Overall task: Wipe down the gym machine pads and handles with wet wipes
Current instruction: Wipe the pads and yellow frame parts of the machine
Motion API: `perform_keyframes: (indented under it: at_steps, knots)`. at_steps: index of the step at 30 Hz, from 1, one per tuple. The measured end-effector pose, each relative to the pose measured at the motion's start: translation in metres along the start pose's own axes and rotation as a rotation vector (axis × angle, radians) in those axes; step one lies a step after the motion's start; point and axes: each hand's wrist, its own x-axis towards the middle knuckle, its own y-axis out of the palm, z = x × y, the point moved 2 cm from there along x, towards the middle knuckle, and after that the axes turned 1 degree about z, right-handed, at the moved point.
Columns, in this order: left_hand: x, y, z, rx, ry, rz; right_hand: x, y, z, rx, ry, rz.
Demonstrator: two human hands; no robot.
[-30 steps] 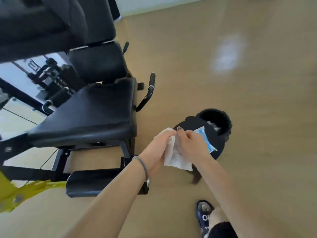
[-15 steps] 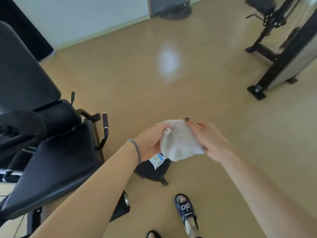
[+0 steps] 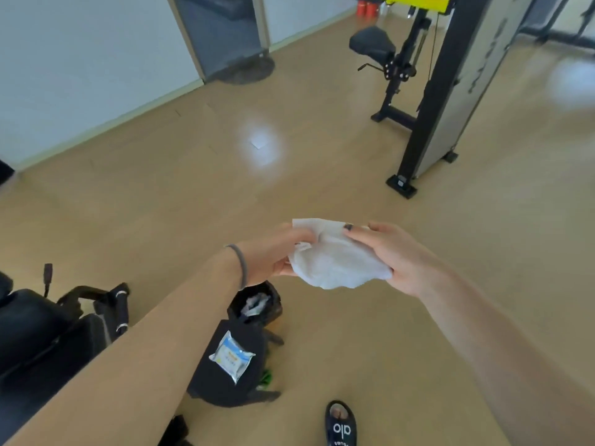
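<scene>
A white wet wipe (image 3: 335, 262) is spread between both hands at the centre of the head view, above the floor. My left hand (image 3: 273, 255) pinches its left edge with curled fingers. My right hand (image 3: 399, 255) holds its right side, thumb on top and fingers beneath. Below them a pack of wet wipes (image 3: 231, 355) lies on a black stool (image 3: 222, 381). The black padded seat (image 3: 35, 329) of a gym machine and its side handle (image 3: 122, 307) show at the lower left. A second machine with a black pad (image 3: 372, 43) stands at the upper right.
A small black bin (image 3: 254, 304) holding used wipes stands beside the stool. My sandalled foot (image 3: 341, 426) is at the bottom. The second machine's black upright frame (image 3: 431, 91) and base stand on the tan floor at the right. A white wall and a dark doorway (image 3: 222, 30) lie behind.
My head has turned up and to the right, so the first machine has slid to the lower left and the second machine has come into view. Both hands have lifted and spread the wipe wider.
</scene>
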Motion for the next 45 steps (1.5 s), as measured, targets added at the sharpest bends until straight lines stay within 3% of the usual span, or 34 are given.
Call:
perform_keyframes:
  at_steps: [3,13,19,22,29,36,45]
  knots:
    - [0.026,0.012,-0.035,-0.043,-0.021,-0.032,0.009,-0.036,0.019,0.06,-0.026,-0.019]
    - [0.141,0.008,-0.137,0.167,0.083,-0.088,0.089,-0.119,0.081,0.1,-0.081,-0.101]
    - [0.243,-0.032,-0.207,0.063,0.117,-0.005,0.195,-0.159,0.137,0.125,-0.045,-0.218]
    - [0.293,-0.053,-0.243,0.159,0.135,0.09,0.243,-0.177,0.176,0.119,-0.052,-0.245]
    - [0.392,-0.085,-0.339,0.269,0.183,-0.019,0.325,-0.228,0.258,-0.02,-0.118,-0.174]
    - [0.503,-0.101,-0.425,0.57,0.272,-0.119,0.433,-0.293,0.313,0.058,-0.047,-0.156]
    - [0.611,-0.113,-0.531,0.718,0.316,-0.099,0.561,-0.364,0.399,0.242,0.013,-0.12]
